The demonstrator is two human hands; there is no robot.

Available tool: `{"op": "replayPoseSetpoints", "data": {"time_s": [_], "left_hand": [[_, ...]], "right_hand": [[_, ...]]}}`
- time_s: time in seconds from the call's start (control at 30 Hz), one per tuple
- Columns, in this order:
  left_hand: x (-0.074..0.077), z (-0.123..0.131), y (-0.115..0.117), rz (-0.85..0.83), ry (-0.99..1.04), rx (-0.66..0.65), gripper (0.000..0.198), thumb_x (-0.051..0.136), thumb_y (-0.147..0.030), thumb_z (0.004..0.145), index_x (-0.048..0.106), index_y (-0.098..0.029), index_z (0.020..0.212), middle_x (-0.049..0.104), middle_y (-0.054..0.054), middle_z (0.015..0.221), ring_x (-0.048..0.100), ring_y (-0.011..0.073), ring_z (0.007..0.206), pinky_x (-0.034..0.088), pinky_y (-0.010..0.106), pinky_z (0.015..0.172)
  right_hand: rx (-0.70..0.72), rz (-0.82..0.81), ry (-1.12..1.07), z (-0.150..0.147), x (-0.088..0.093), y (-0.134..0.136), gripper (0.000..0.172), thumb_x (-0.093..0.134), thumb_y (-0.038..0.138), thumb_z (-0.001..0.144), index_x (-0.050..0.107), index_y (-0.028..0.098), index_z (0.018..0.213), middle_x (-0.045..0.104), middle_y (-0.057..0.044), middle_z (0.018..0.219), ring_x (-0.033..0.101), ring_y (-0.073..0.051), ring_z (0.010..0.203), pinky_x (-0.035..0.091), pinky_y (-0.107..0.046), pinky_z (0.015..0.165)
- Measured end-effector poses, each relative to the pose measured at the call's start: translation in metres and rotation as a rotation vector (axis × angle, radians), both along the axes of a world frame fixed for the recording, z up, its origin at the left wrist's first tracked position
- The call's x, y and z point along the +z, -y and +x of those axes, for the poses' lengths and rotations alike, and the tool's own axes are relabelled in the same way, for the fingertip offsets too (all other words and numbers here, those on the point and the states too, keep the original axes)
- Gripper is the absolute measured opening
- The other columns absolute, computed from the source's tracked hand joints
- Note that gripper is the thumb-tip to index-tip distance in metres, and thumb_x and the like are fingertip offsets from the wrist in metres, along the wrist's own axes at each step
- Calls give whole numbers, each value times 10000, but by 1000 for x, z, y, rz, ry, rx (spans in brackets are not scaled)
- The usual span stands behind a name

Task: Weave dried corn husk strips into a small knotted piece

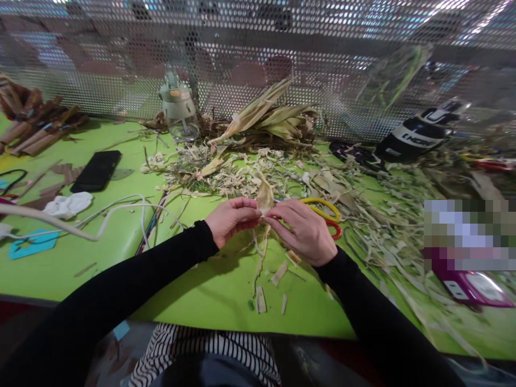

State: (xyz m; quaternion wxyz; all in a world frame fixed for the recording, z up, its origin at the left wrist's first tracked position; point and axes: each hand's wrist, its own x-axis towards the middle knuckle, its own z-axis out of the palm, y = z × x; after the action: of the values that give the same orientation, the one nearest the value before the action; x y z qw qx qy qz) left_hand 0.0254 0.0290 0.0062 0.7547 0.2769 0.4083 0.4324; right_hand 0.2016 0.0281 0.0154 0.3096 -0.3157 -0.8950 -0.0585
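Note:
Between my two hands, over the green table (226, 303), stands a small pale piece of dried husk (265, 194), pointed at its top. My left hand (234, 219) pinches its lower end from the left. From the right, my right hand (302, 228) pinches the same end, fingertips almost meeting the left ones. A thin dry strip (261, 263) hangs below the fingers. Scissors with yellow and red handles (334, 212) lie just behind my right hand, their blades mostly hidden by it. Cut scraps (261, 300) lie on the table below my hands.
Shredded husk (226, 174) covers the table behind, with a bundle of long husks (278, 121). A clear bottle (180, 110) and a black bottle (417, 131) stand by the perforated metal screen (242, 70). On the left lie a phone (97, 170), white cables (121, 207) and bundled sticks (38, 126).

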Motion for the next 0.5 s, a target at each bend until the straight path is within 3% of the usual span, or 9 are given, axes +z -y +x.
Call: {"op": "replayPoseSetpoints", "data": {"time_s": [0.23, 0.4, 0.5], "left_hand": [[-1, 5, 6, 115, 0, 82, 144, 695, -38, 662, 604, -118, 741, 650, -10, 649, 611, 67, 602, 502, 224, 691], [-5, 6, 5, 346, -119, 46, 201, 729, -80, 637, 619, -127, 799, 659, -1, 714, 600, 68, 640, 479, 216, 679], [-6, 7, 5, 338, -134, 82, 183, 701, -70, 656, 606, -130, 800, 642, -11, 677, 588, 61, 609, 471, 207, 654]], "right_hand": [[-159, -291, -228, -7, -2, 7, 84, 574, 200, 847, 563, 171, 769, 608, -20, 718, 558, -116, 571, 484, -250, 513], [-197, -456, -406, -11, -6, 10, 68, 598, 221, 821, 600, 174, 771, 625, -24, 731, 586, -130, 595, 515, -264, 547], [-170, -489, -424, -11, -5, 11, 42, 607, 223, 820, 601, 182, 822, 639, -16, 744, 598, -129, 616, 520, -263, 565]]}}
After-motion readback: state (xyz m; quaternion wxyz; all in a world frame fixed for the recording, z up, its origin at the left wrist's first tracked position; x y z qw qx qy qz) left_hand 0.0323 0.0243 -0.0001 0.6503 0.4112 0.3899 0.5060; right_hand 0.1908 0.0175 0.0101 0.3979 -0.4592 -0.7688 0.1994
